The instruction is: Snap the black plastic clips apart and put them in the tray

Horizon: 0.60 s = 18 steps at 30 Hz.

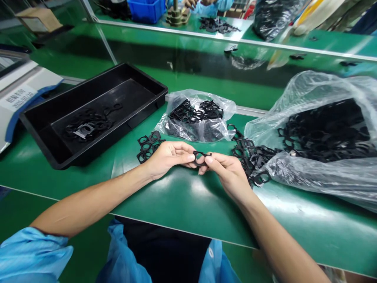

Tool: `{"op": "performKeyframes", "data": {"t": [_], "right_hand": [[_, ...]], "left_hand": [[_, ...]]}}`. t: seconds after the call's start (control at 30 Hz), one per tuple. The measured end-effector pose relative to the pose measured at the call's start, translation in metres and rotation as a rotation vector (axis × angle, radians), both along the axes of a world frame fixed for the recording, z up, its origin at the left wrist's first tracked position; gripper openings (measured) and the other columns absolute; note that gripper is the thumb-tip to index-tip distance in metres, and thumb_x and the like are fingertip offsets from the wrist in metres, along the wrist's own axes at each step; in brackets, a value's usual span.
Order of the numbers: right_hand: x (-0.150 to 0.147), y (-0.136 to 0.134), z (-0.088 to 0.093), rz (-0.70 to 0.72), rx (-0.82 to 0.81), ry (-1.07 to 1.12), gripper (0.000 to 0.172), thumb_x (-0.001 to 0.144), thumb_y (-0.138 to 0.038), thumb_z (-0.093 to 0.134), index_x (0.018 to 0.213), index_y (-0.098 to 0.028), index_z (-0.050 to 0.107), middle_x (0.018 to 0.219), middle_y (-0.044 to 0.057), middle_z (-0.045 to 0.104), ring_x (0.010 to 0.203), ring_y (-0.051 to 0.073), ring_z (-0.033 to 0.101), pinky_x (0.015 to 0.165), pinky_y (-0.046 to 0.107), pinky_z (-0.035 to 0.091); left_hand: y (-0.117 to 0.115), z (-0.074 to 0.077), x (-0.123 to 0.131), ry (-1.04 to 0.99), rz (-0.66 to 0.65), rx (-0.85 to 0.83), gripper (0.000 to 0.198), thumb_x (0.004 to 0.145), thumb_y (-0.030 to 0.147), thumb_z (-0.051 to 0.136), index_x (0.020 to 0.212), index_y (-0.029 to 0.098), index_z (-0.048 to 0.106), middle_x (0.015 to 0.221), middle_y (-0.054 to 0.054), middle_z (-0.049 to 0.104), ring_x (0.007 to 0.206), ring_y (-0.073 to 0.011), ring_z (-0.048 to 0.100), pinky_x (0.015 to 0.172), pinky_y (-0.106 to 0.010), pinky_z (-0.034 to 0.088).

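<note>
My left hand (169, 156) and my right hand (228, 169) meet above the green table (182, 200), both pinched on one small black plastic frame part (201, 154). Beside my left hand lies a short row of the same black parts (147, 145). More of them spill from a large clear plastic bag (321, 133) by my right hand. A smaller clear bag (197, 116) of black parts lies just beyond my hands.
A black tray (53, 122) at the left holds several black parts and one grey piece (84, 130). A white and blue machine (17, 94) stands at the far left. Across a metal rail, another person's hands (194, 3) work near a blue bin (145, 10).
</note>
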State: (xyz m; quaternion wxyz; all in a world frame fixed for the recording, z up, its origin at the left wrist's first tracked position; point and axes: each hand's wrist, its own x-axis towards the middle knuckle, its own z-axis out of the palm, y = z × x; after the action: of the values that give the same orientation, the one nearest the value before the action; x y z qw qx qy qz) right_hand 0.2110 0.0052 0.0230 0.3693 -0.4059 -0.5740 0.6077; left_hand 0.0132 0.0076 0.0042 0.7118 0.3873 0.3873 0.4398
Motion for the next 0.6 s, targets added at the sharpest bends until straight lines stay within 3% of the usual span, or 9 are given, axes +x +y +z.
{"op": "performKeyframes", "data": {"t": [0.6], "right_hand": [[-0.0012, -0.0034, -0.0022, -0.134, 0.362, -0.320, 0.046, 0.096, -0.050, 0.058, 0.062, -0.019, 0.065, 0.065, 0.002, 0.063, 0.064, 0.016, 0.058, 0.068, 0.029, 0.047]], "left_hand": [[0.0025, 0.0054, 0.0004, 0.113, -0.068, 0.126, 0.033, 0.068, 0.044, 0.087, 0.078, 0.014, 0.078, 0.080, -0.005, 0.074, 0.073, -0.0146, 0.065, 0.075, -0.029, 0.055]]}}
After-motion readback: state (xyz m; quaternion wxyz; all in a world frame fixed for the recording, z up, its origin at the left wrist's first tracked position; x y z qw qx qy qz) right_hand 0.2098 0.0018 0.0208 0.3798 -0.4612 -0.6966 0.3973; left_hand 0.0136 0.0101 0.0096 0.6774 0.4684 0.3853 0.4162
